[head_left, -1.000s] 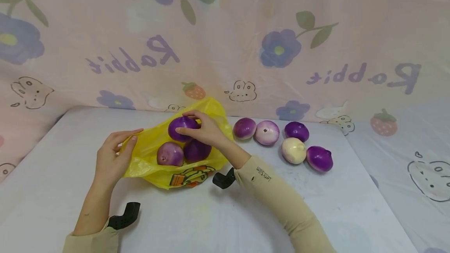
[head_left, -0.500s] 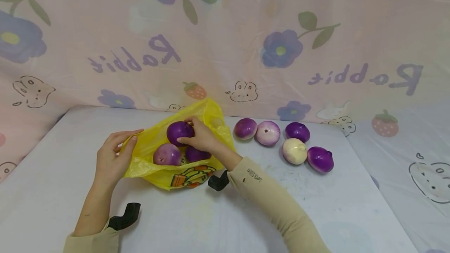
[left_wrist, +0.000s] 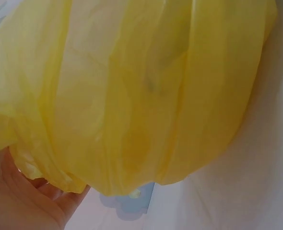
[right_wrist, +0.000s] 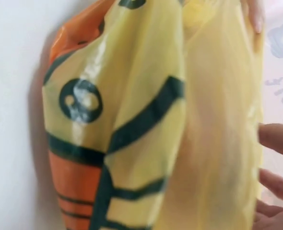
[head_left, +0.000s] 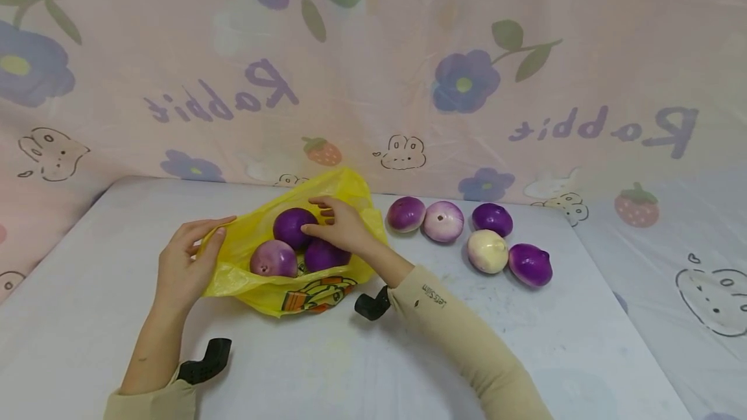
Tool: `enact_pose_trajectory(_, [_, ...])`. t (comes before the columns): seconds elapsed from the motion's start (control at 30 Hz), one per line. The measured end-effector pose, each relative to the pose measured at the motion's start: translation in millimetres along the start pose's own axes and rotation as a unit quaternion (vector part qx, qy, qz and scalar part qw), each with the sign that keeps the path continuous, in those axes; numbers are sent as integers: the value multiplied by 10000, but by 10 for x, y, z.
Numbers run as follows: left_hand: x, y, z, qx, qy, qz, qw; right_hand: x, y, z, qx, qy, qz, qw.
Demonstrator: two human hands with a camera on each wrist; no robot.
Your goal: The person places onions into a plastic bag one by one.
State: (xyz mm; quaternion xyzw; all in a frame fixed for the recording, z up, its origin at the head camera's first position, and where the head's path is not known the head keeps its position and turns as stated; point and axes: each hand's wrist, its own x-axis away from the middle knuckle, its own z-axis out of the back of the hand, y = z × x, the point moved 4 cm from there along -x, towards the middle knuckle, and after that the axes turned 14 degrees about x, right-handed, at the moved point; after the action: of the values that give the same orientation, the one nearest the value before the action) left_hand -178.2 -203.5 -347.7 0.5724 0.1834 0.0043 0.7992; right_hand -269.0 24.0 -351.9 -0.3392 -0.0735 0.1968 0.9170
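A yellow plastic bag (head_left: 245, 287) with a cartoon print lies on the table, its mouth spread open. My left hand (head_left: 185, 261) pinches the bag's left edge between thumb and fingers; in the left wrist view, the yellow film fills most of the picture. Inside the bag are a dark purple onion (head_left: 292, 228), a paler onion (head_left: 274, 259) and another purple onion (head_left: 327, 256). My right hand (head_left: 340, 229) is over the bag's mouth with fingers spread apart, the thumb tip at the dark onion's right side. Whether it touches that onion is unclear.
To the right of the bag sit several more onions: a purple one (head_left: 406, 214), a pinkish one (head_left: 443, 221), a dark one (head_left: 493, 220), a whitish one (head_left: 487, 251) and a purple one (head_left: 530, 264). A patterned cloth (head_left: 373, 70) hangs behind the table (head_left: 280, 368).
The dark purple onion has gone down and slightly left into the bag, and my right hand's fingers have come off it. My left hand has kept its place on the bag's edge.
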Motion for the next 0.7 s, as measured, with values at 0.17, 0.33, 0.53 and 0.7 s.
enact_pose_trajectory(0.17, [-3, 0, 2, 13, -12, -15, 10000, 81, 23, 111, -674, 247, 190, 9972])
enact_pose_trajectory(0.33, [4, -1, 3, 20, -4, -87, 10000, 147, 28, 195, -1324, 519, 390, 9891])
enact_pose_trajectory(0.53, [6, -2, 0, -52, 19, -97, 9999, 218, 18, 281, -1683, 744, 579, 9812])
enact_pose_trajectory(0.7, [5, 0, -2, -143, 61, -108, 9998, 277, 27, 367, -1803, 1009, 696, 9759])
